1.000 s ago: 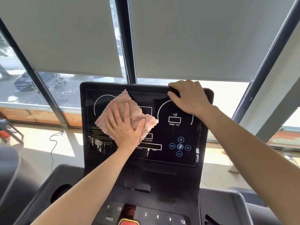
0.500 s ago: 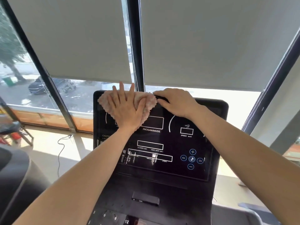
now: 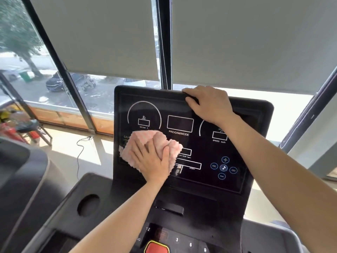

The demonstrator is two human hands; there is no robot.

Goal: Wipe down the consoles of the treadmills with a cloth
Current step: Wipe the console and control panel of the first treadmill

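Before half-shaded windows (image 3: 94,92), left hand (image 3: 151,159) presses cloth (image 3: 155,143) flat on console (image 3: 237,179); right hand (image 3: 209,105) grips its top.

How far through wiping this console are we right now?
Midway, by the look of it. In hand: the left hand presses the pink cloth flat on the screen's lower left, while the right hand grips the console's top edge. Left, probably: the music buttons and the lower keypad. Wiped areas can't be told apart.
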